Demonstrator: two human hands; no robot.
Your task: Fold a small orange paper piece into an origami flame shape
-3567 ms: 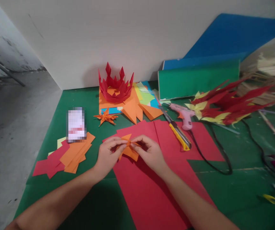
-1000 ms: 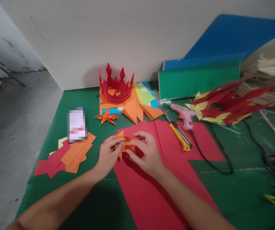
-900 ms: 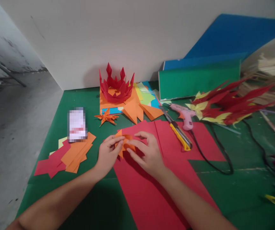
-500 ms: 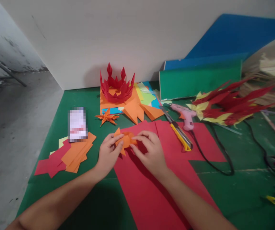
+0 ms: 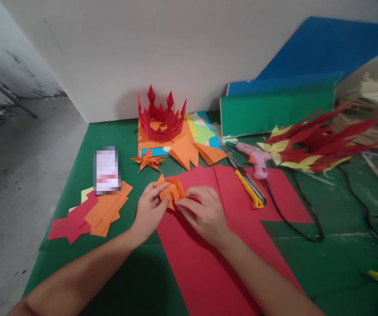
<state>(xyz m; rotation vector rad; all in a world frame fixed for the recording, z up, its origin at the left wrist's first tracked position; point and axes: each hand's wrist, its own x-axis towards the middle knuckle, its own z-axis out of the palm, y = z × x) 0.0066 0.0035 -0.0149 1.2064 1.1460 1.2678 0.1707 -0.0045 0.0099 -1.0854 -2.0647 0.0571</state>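
Note:
Between both hands is a piece of folded orange paper, with a pointed end at the left and a curled part at the right. My left hand is closed on its left side, thumb and fingers pinching it. My right hand is closed too, its fingertips pinching the paper's right lower edge. Large red paper sheets lie beneath the hands. Beyond them sit a small orange paper star and several folded orange pieces.
A red paper crown stands on coloured sheets at the back. Rightward lie a yellow utility knife, a pink glue gun with black cord and a red-yellow paper piece. Paper strips and a blurred-out white object lie left.
My right hand's fingers have drawn together and shifted slightly left and down along the orange paper. The paper's right part now curls more upright. My left hand keeps its hold.

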